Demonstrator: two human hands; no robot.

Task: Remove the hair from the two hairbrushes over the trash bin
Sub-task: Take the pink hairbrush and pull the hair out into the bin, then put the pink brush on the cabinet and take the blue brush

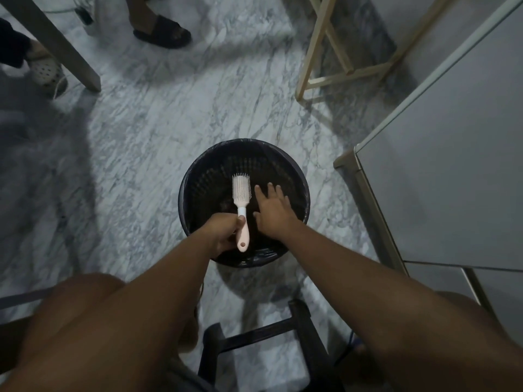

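A round black trash bin [298,176] with a dark liner stands on the marble floor in front of me. My left hand [223,233] grips the handle of a pale pink and white hairbrush [241,193], held upright over the bin with its bristles facing up. My right hand [273,207] hovers over the bin just right of the brush, fingers spread, holding nothing. I see only this one hairbrush. Whether hair sits in the bristles is too small to tell.
A grey cabinet [452,165] stands close on the right. A wooden frame [325,52] leans at the back right, a table leg [62,46] at the back left. Another person's sandalled foot [164,32] is at the top. A dark stool frame [254,340] is below me.
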